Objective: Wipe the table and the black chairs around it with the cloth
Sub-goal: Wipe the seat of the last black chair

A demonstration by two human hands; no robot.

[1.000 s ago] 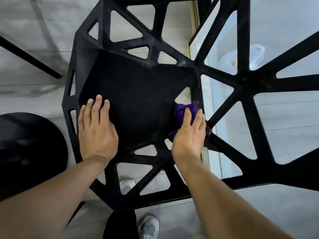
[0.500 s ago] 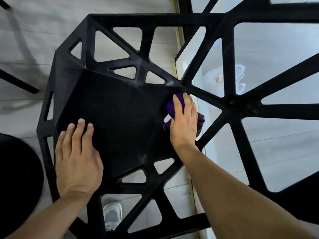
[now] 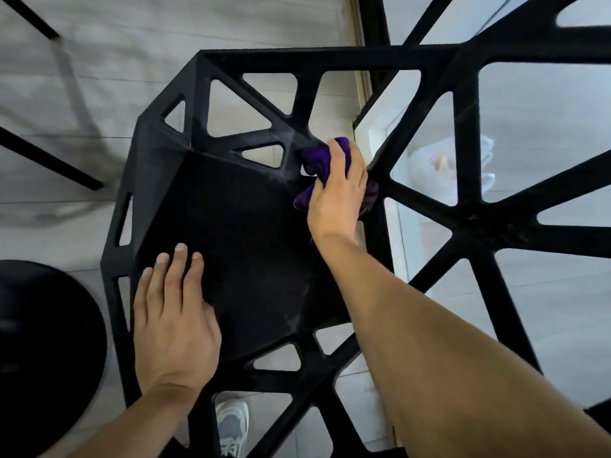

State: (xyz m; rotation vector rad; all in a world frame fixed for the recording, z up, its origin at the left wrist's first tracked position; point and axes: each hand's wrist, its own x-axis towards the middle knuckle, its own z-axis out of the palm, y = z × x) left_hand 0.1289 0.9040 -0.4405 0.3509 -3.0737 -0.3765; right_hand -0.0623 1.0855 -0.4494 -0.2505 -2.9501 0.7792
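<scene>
We wipe the far corner of the black chair point(image 3: 231, 226).
Our right hand point(image 3: 337, 193) curls its fingers round the bunched purple cloth point(image 3: 319, 157), pressed under them onto the chair; our left hand point(image 3: 172, 325) lies flat, fingers straight, bracing the chair nearer us. Best, we judge, to use firm pressure and work into each cut-out edge.

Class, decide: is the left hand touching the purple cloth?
Apart. The head view shows the left hand flat on the chair seat, with bare seat between it and the purple cloth under the right hand.
</scene>
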